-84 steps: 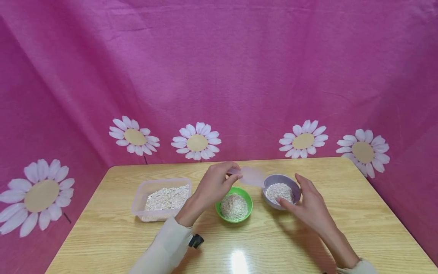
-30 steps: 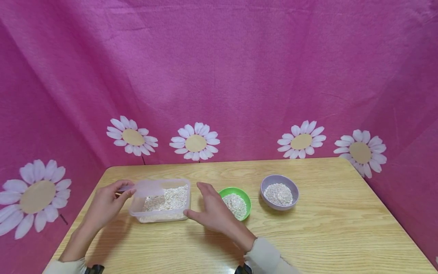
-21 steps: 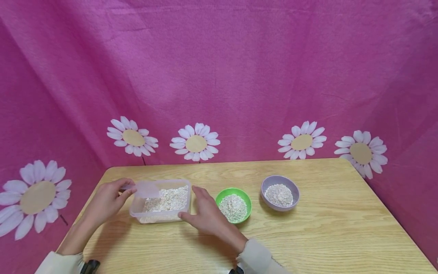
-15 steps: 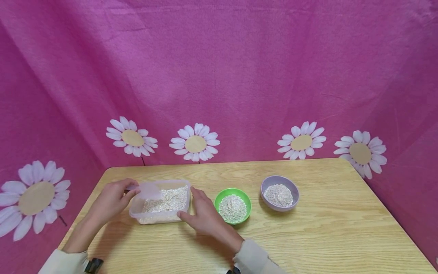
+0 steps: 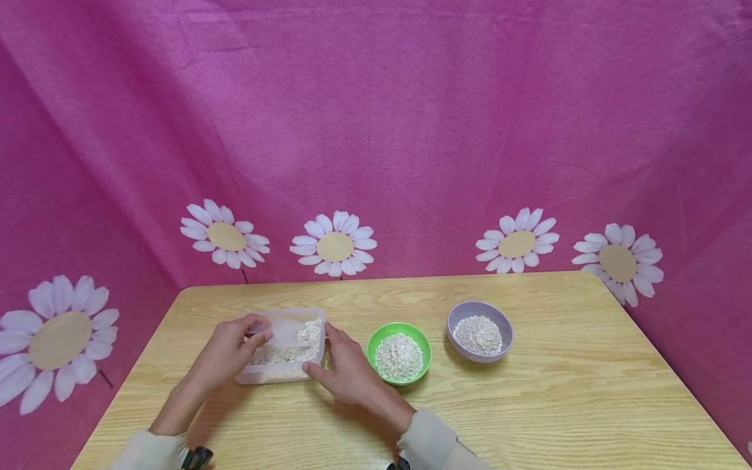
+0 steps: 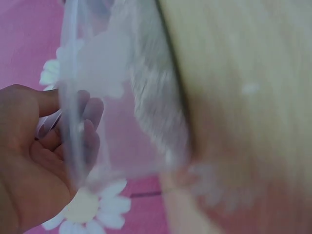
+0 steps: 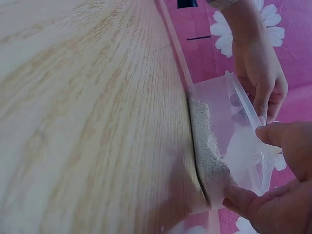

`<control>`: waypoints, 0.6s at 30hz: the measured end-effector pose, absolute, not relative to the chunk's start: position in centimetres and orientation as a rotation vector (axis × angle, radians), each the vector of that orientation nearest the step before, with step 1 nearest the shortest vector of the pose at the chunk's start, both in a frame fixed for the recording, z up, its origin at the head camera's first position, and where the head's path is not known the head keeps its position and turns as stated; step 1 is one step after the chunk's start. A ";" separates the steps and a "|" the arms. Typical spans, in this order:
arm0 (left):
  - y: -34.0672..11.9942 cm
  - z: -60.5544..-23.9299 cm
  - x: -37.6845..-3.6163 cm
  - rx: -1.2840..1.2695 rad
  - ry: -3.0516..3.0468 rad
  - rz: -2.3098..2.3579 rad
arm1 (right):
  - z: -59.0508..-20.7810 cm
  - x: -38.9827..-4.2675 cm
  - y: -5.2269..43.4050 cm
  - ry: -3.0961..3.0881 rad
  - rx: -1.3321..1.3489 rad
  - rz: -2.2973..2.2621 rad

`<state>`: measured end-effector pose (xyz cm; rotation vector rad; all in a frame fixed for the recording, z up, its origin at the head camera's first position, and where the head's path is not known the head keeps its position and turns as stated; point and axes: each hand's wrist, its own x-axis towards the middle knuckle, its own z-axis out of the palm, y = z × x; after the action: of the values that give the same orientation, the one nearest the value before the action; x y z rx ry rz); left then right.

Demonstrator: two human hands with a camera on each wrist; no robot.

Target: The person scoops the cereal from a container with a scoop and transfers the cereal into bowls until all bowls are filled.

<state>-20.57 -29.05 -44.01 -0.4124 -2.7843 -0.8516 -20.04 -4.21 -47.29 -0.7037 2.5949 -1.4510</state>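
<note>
While the right hand (image 5: 346, 373) steadies the clear tub (image 5: 282, 356) of oats, thumb and fingers (image 7: 246, 204) grasping its right wall, the left hand (image 5: 226, 356) pinches a clear scoop (image 5: 290, 331) dipped into the oats. Tub sits on the counter (image 5: 529, 405), left of a green bowl (image 5: 400, 356) and purple bowl (image 5: 480, 329).

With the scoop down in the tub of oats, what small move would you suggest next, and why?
Probably lift the scoop level out of the tub: the left hand has it dug into the oats, some heaped at its tip, while the right hand steadies the tub.
</note>
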 end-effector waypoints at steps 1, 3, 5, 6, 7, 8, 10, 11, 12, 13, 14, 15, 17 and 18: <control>-28.7 -44.3 -20.5 -0.408 -2.775 -0.872 | -47.3 -20.0 -4.2 2.595 -0.706 -1.452; -28.1 -44.8 -20.4 -0.391 -2.749 -0.899 | -47.2 -20.0 -4.3 2.595 -0.711 -1.453; -27.6 -45.0 -20.3 -0.371 -2.729 -0.916 | -47.2 -20.0 -4.3 2.602 -0.708 -1.445; -27.5 -45.1 -20.2 -0.358 -2.722 -0.918 | -47.2 -20.1 -4.3 2.604 -0.705 -1.442; -27.4 -45.1 -20.2 -0.348 -2.716 -0.916 | -47.2 -20.1 -4.3 2.611 -0.702 -1.435; -27.4 -45.1 -20.2 -0.338 -2.715 -0.922 | -47.1 -20.1 -4.3 2.617 -0.698 -1.427; -27.4 -45.1 -20.1 -0.329 -2.720 -0.932 | -47.1 -20.0 -4.3 2.630 -0.690 -1.404; -27.4 -45.1 -20.1 -0.329 -2.723 -0.935 | -47.1 -20.0 -4.3 2.634 -0.685 -1.397; -27.5 -45.1 -20.1 -0.331 -2.725 -0.938 | -47.1 -20.0 -4.3 2.635 -0.685 -1.393; -27.5 -45.1 -20.1 -0.331 -2.725 -0.941 | -47.1 -20.0 -4.3 2.636 -0.684 -1.388; -27.6 -45.1 -20.1 -0.333 -2.724 -0.946 | -47.1 -19.9 -4.2 2.633 -0.686 -1.390; -27.6 -45.1 -20.1 -0.334 -2.722 -0.949 | -47.0 -19.9 -4.2 2.629 -0.689 -1.392; -27.7 -45.1 -20.1 -0.339 -2.716 -0.954 | -47.0 -19.9 -4.1 2.632 -0.688 -1.392; -27.8 -45.1 -20.0 -0.339 -2.712 -0.957 | -47.0 -19.8 -4.1 2.636 -0.682 -1.388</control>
<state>-20.05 -27.75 -45.09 -0.3394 -2.7120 -0.9574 -19.79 -4.08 -46.95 -0.6815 2.6364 -1.3882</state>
